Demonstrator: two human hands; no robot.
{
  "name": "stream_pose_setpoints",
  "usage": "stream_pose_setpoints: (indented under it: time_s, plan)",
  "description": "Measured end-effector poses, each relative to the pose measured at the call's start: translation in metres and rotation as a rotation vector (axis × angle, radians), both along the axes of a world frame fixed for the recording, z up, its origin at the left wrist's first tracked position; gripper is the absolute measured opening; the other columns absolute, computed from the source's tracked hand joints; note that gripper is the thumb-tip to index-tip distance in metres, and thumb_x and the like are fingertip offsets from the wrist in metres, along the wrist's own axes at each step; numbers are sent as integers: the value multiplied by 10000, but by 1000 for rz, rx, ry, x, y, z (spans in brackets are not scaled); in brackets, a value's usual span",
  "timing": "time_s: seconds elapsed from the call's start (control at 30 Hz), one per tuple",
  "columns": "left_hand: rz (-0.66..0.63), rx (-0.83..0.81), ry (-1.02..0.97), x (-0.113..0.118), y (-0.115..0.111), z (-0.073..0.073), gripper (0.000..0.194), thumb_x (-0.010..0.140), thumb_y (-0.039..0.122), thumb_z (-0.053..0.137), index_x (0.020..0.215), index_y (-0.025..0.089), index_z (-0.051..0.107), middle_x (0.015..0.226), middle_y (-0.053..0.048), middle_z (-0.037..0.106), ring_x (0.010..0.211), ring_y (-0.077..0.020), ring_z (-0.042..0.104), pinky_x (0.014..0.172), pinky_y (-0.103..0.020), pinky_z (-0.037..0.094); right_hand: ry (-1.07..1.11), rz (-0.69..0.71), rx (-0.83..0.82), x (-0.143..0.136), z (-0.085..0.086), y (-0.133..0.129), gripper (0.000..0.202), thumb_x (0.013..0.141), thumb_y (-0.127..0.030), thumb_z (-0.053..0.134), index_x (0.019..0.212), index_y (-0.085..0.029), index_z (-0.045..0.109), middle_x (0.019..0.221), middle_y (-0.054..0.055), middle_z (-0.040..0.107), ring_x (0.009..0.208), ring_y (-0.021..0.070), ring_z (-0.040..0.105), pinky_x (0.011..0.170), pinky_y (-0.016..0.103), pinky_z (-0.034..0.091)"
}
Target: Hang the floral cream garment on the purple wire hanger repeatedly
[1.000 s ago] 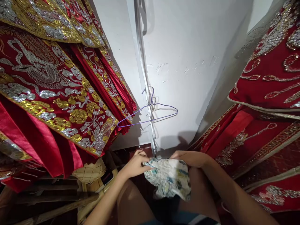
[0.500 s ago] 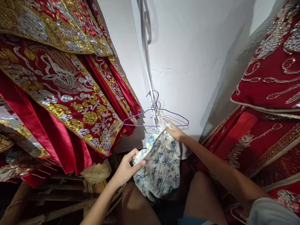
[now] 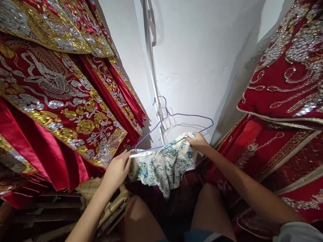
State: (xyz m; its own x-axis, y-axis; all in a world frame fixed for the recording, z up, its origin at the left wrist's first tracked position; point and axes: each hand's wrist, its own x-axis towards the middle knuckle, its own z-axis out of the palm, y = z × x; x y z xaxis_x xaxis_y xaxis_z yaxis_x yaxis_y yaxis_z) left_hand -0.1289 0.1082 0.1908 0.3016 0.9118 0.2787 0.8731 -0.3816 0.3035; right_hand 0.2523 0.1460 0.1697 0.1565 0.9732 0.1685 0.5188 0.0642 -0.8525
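My left hand (image 3: 118, 168) grips the left end of a white, blue and green floral garment (image 3: 164, 164) by its white top edge. At the right end, my right hand (image 3: 198, 141) pinches the same edge, so the cloth is stretched between both hands and hangs in folds. Whether it is a skirt or shorts, I cannot tell. A purple wire hanger (image 3: 188, 115) hangs by its hook just above, tilted with its left corner low. That corner meets the garment's edge near my left hand, and part of the lower bar is hidden behind the cloth.
A narrow white upright strip (image 3: 147, 53) with small hooks runs down the pale wall (image 3: 196, 43). Red, gold and silver embroidered garments (image 3: 83, 111) hang on the left; beaded red ones (image 3: 282, 94) hang on the right. Wooden furniture (image 3: 113, 205) stands low at left.
My left hand has moved left and up, and my right hand slightly right, spreading the garment's top edge wide. The hanger has tilted, its left corner dropping to the cloth.
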Motion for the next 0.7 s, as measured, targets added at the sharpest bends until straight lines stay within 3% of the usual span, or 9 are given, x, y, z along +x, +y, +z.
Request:
stream_pose_setpoints:
  time_s: [0.1, 0.2, 0.3, 0.37, 0.43, 0.5, 0.53, 0.6, 0.7]
  plan:
    - [-6, 23, -159, 22, 2, 18, 473, 976, 390, 349, 1331, 188, 588, 1443, -128, 570, 1340, -301, 533, 1098, -459, 417, 25, -38, -18, -1, 3, -4, 266, 711, -360, 574, 570, -225, 392, 562, -33, 408, 570, 126, 389, 503, 248, 299]
    - [-91, 57, -352, 48, 8, 35, 395, 989, 377, 363, 1192, 185, 641, 1517, -125, 489, 1354, -281, 517, 1097, -417, 413, 99, -25, -78, -8, 0, -9, 229, 695, -360, 601, 596, -212, 458, 581, -20, 471, 568, 133, 427, 498, 247, 330]
    - [-146, 135, -489, 69, 21, 42, 299, 971, 320, 420, 1099, 174, 646, 1440, -132, 570, 1265, -263, 584, 1051, -374, 438, 143, 66, -173, -11, -2, -16, 192, 708, -362, 609, 649, -195, 537, 597, 0, 537, 559, 148, 475, 491, 251, 359]
    - [-131, 159, -519, 77, 30, 42, 281, 939, 280, 452, 1116, 170, 641, 1262, -108, 684, 1106, -239, 654, 971, -341, 477, 105, 116, -119, -6, 1, -21, 143, 723, -325, 588, 743, -187, 620, 657, 16, 601, 603, 167, 531, 529, 254, 403]
    - [-86, 167, -498, 79, 37, 40, 306, 908, 243, 445, 1112, 167, 660, 1091, -71, 731, 969, -220, 670, 896, -317, 495, 44, 38, 43, 7, 6, -24, 332, 705, -273, 592, 1017, -205, 681, 792, 23, 664, 703, 190, 586, 616, 264, 456]
    - [-53, 183, -459, 78, 41, 38, 329, 883, 217, 418, 1054, 166, 694, 1008, -53, 734, 920, -216, 660, 870, -307, 491, 7, -138, 190, 24, 12, -23, 684, 672, -253, 631, 1350, -232, 548, 897, 24, 686, 779, 208, 614, 694, 288, 484]
    - [-50, 190, -451, 77, 42, 38, 335, 876, 211, 406, 1018, 164, 706, 988, -50, 734, 918, -216, 657, 869, -303, 486, 3, -205, 235, 34, 14, -21, 791, 656, -256, 652, 1427, -222, 477, 917, 28, 691, 798, 217, 622, 720, 302, 492]
    - [-62, 200, -442, 74, 44, 40, 329, 872, 217, 399, 969, 165, 709, 969, -50, 729, 918, -218, 652, 861, -298, 479, 20, -219, 274, 52, 19, -14, 749, 643, -278, 673, 1373, -172, 541, 907, 43, 705, 832, 235, 635, 762, 327, 499]
    - [-68, 225, -425, 66, 51, 45, 277, 896, 280, 429, 920, 176, 684, 976, -62, 697, 929, -218, 630, 861, -303, 465, 78, -51, 221, 75, 25, -8, 354, 639, -363, 707, 918, -147, 728, 793, 60, 714, 837, 265, 647, 760, 342, 509]
